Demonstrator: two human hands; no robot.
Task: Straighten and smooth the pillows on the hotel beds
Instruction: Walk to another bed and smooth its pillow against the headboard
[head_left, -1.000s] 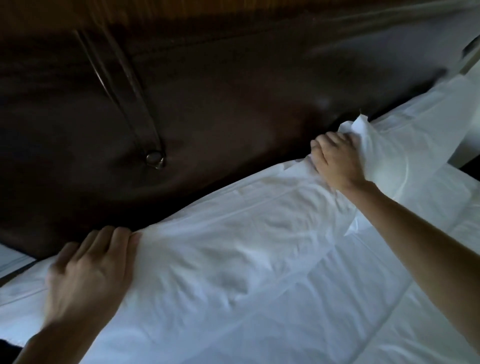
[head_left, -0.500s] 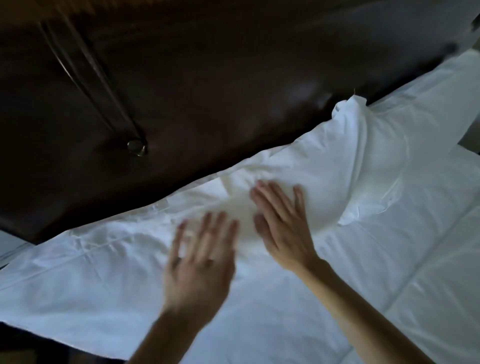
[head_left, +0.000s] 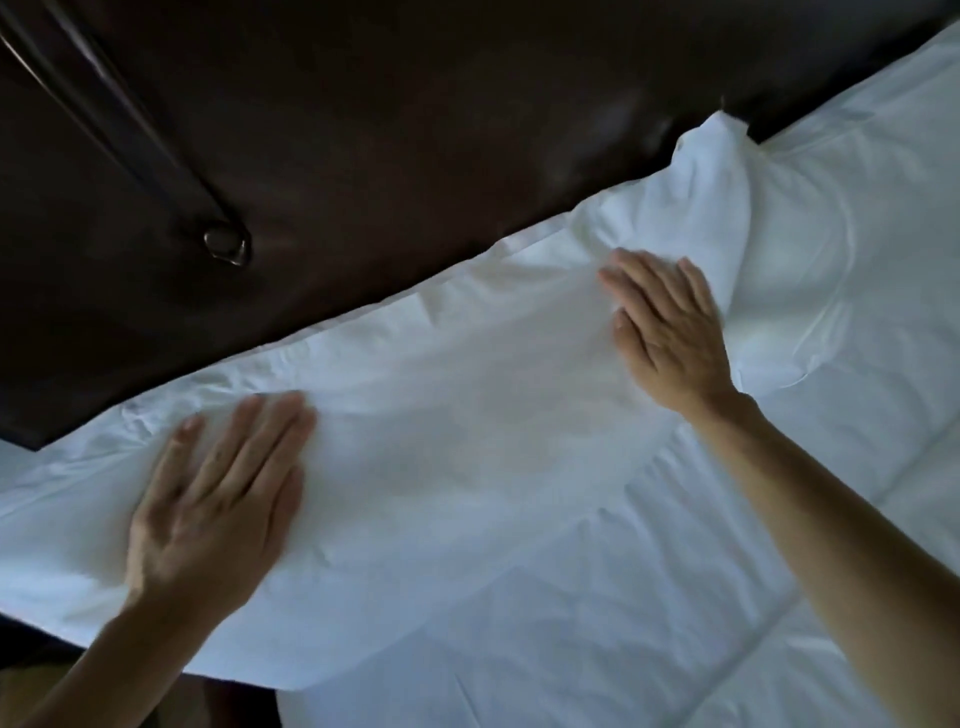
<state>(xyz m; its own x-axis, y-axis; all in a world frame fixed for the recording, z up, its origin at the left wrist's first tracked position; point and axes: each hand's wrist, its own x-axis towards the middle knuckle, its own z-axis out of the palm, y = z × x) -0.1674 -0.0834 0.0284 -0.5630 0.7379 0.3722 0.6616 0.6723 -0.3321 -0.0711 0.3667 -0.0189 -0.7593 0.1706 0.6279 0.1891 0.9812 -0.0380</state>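
Observation:
A white pillow (head_left: 457, 415) lies along the dark headboard, stretching from the lower left to a peaked corner at the upper right. My left hand (head_left: 218, 499) rests flat on its left part, fingers spread, holding nothing. My right hand (head_left: 670, 338) lies flat on its right part, palm down, fingers pointing up-left toward the headboard. A second white pillow (head_left: 852, 197) sits to the right, touching the first one's corner.
The dark brown padded headboard (head_left: 395, 145) fills the top, with a metal button (head_left: 226, 247) and a deep crease at the left. A white quilted duvet (head_left: 649, 623) covers the bed at the lower right. The bed's left edge shows at the lower left.
Both hands let go of the pillow's top edge, met flat at its middle, then slid apart, left hand to the left, right hand to the right.

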